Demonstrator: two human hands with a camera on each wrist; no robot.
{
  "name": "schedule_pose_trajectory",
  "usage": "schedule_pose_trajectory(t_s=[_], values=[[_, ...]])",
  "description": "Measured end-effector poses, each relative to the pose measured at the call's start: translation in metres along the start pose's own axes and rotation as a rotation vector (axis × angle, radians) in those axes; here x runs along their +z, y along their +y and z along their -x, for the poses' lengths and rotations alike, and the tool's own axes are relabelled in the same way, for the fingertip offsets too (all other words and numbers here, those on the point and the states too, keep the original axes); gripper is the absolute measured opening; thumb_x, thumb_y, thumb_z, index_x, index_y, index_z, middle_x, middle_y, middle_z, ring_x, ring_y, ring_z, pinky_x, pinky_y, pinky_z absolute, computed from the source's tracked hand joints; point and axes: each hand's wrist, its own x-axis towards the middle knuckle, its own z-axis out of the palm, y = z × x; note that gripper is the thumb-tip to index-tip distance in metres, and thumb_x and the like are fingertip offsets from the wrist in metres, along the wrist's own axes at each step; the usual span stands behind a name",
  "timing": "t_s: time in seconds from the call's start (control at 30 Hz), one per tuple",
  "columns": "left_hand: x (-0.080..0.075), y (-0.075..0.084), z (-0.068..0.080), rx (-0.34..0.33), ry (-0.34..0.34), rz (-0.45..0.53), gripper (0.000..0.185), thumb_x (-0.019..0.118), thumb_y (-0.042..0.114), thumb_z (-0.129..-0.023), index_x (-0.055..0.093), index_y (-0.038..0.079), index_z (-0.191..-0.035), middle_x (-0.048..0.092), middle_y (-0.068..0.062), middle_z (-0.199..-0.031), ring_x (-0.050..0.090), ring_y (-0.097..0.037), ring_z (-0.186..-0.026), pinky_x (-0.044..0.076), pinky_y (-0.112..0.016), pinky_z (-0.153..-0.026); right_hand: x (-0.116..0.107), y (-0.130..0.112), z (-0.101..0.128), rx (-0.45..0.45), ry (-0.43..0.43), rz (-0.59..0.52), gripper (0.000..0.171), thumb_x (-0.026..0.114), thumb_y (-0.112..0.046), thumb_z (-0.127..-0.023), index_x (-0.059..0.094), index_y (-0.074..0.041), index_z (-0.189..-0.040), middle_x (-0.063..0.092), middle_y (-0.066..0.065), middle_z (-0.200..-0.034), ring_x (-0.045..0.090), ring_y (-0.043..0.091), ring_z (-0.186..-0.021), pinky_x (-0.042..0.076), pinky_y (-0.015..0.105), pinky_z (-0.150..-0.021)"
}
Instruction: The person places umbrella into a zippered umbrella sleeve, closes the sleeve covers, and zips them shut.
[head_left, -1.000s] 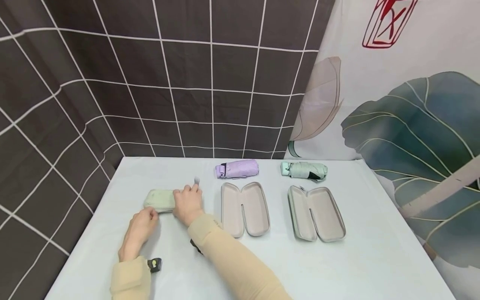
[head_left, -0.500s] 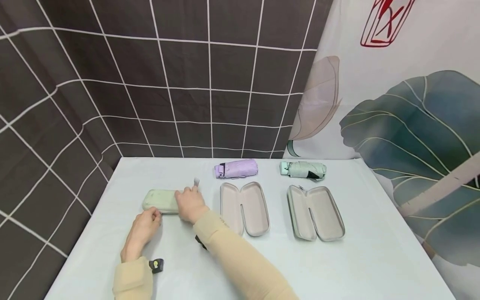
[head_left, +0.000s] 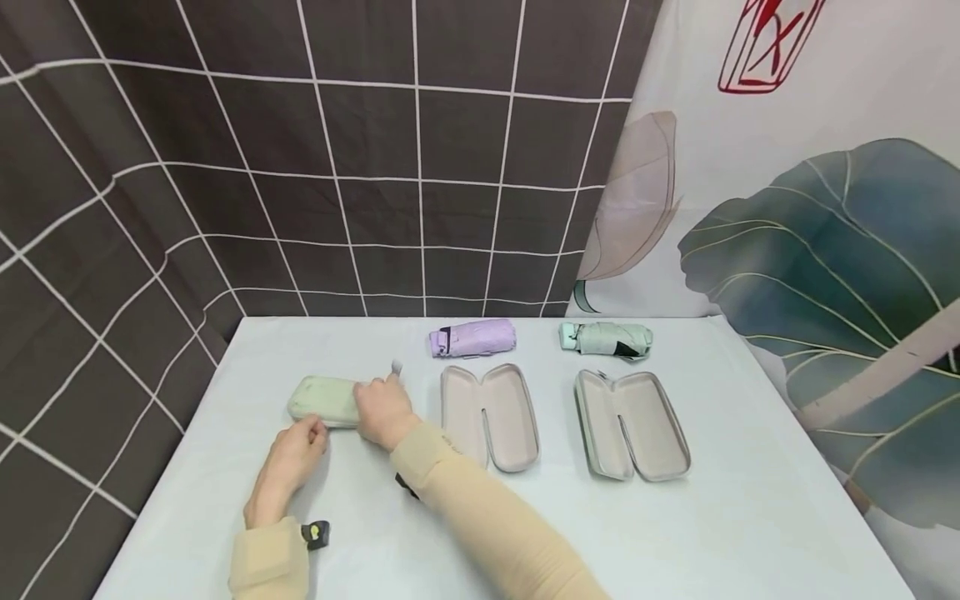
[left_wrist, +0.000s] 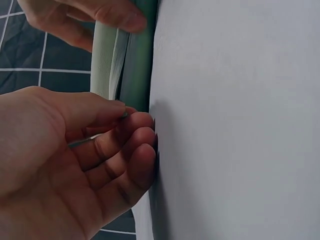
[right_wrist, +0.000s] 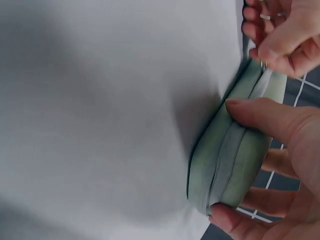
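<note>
A light green zippered case (head_left: pixel 322 400) lies closed-looking on the left of the white table, its zipper side toward me. My left hand (head_left: pixel 296 454) is at its front edge; in the right wrist view its thumb and forefinger pinch a small metal zipper pull (right_wrist: pixel 263 65). Part of the zipper seam beside the pull is parted, as the left wrist view shows. My right hand (head_left: pixel 384 410) grips the case's right end, thumb (right_wrist: pixel 245 110) along the zipper side and fingers round the far side. A small grey tab (head_left: pixel 396 367) sticks out behind that hand.
Two similar cases stand open to the right, the middle case (head_left: pixel 512 417) and the right case (head_left: pixel 654 425). Behind them lie a folded purple umbrella (head_left: pixel 474 338) and a folded mint green umbrella (head_left: pixel 609 340). A dark gridded curtain (head_left: pixel 375 208) hangs beyond the table.
My left hand has slid a little to the right along the case's front edge with the zipper pull. The right hand has shifted slightly right, still holding the case.
</note>
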Motion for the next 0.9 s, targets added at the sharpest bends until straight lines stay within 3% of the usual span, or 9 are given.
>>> schedule_pose_trajectory(t_s=[0.13, 0.33, 0.67, 0.9], values=[[0.001, 0.003, 0.002, 0.027, 0.006, -0.018, 0.016, 0.044, 0.01, -0.101, 0.055, 0.005, -0.091, 0.048, -0.003, -0.067, 0.045, -0.018, -0.059, 0.037, -0.031, -0.053, 0.001, -0.008, 0.002, 0.03, 0.022, -0.002, 0.04, 0.074, -0.034, -0.084, 0.065, -0.015, -0.118, 0.069, 0.0, -0.101, 0.064, 0.014, -0.091, 0.042, 0.032, -0.091], [0.004, 0.008, 0.001, 0.074, 0.009, -0.022, 0.016, 0.046, 0.01, -0.1, 0.057, 0.005, -0.09, 0.05, -0.002, -0.067, 0.045, -0.017, -0.059, 0.038, -0.031, -0.053, -0.001, -0.011, 0.005, 0.027, 0.074, 0.034, 0.037, 0.079, -0.041, -0.079, 0.07, -0.015, -0.104, 0.069, -0.004, -0.09, 0.063, 0.01, -0.079, 0.046, 0.031, -0.081], [0.007, 0.014, 0.002, 0.068, -0.046, -0.007, 0.015, 0.047, 0.006, -0.099, 0.06, 0.002, -0.093, 0.059, -0.004, -0.076, 0.049, -0.018, -0.064, 0.04, -0.032, -0.057, -0.001, -0.014, 0.004, 0.051, 0.078, 0.033, 0.038, 0.078, -0.05, -0.078, 0.073, -0.017, -0.096, 0.066, -0.006, -0.085, 0.059, 0.009, -0.071, 0.046, 0.027, -0.07], [0.006, 0.014, 0.006, 0.089, -0.041, -0.02, 0.014, 0.047, 0.006, -0.099, 0.058, 0.004, -0.09, 0.055, -0.003, -0.072, 0.048, -0.017, -0.061, 0.039, -0.031, -0.054, 0.001, -0.018, 0.008, 0.045, 0.115, 0.058, 0.043, 0.073, -0.06, -0.078, 0.072, -0.019, -0.091, 0.065, -0.007, -0.08, 0.059, 0.009, -0.069, 0.048, 0.026, -0.066]])
